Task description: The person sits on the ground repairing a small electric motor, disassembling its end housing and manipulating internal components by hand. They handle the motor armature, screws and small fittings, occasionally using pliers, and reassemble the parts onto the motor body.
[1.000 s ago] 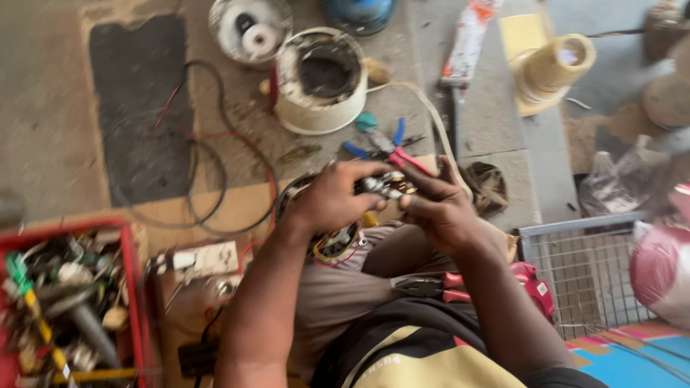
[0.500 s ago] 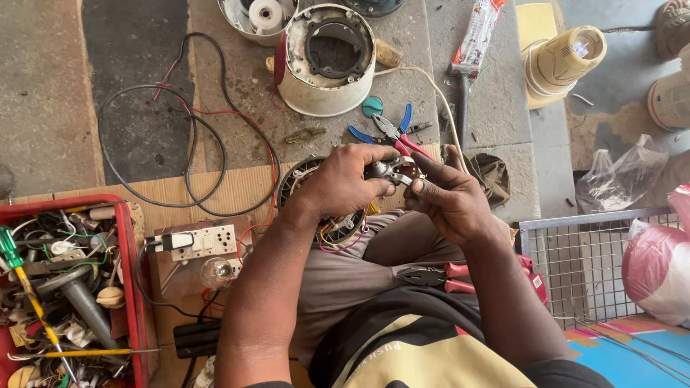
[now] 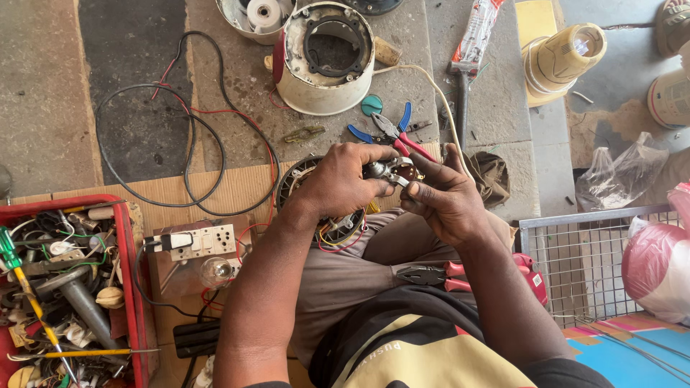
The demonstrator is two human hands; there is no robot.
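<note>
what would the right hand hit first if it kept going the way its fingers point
The right hand points up and left at the small metal part held between both hands, so it would likely meet that first, then the left hand. Depth is hard to judge from above.

Both forearms are bare from the elbow down, with no sleeves, watch or bracelet showing. The left hand [image 3: 343, 183] and the right hand [image 3: 447, 202] wear no gloves and no rings that can be made out; the fingernails are short. The trousers [image 3: 359, 269] are a dull grey-brown cloth, creased over the thighs. At the bottom edge a shirt [image 3: 424, 352] shows, mustard yellow in the middle with a wide black band along its upper edge and some small dark lettering.
</note>
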